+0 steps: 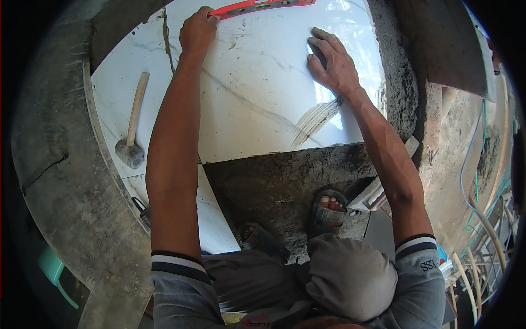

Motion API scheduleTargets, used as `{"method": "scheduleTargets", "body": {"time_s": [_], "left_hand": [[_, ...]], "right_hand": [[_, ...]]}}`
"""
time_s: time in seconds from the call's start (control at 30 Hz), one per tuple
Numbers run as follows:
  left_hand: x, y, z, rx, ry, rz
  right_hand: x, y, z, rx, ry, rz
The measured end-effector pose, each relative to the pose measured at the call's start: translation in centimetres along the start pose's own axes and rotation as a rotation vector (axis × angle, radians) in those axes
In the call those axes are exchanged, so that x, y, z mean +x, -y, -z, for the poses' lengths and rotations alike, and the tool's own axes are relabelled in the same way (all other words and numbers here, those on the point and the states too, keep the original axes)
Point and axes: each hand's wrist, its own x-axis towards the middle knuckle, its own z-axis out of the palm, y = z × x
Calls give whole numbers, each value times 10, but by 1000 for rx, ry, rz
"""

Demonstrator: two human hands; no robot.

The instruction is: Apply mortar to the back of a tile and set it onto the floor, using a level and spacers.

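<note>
Mortar bed — glossy white veined tile, hands pressing; red level.

White grey-veined tile, red spirit level, grey mortar bed, grey mallet head, black-and-white striped cuffs.

Grey mortar bed, white marble tiles laid on it, rubber mallet, red spirit level on tiles

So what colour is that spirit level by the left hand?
The spirit level is red-orange, seen in the head view.
</note>
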Motion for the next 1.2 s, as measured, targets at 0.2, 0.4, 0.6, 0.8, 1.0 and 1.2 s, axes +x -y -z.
{"method": "scheduleTargets", "body": {"time_s": [0.2, 0.4, 0.6, 0.8, 1.0, 1.2], "left_hand": [[-2, 0, 1, -2, 5, -58], [-6, -3, -2, 118, -13, -130], [-7, 0, -5, 113, -36, -160], [-6, 2, -8, 134, -40, -162], [-6, -1, -4, 144, -28, -149], [-6, 2, -7, 121, -41, -152]], "right_hand": [[0, 1, 0, -13, 7, -12], [0, 2, 1, -23, 1, -3], [0, 2, 0, -36, -1, -3], [1, 3, 1, -33, -15, 16], [1, 3, 1, -41, -2, 20], [1, 1, -1, -43, 1, 2]]}}
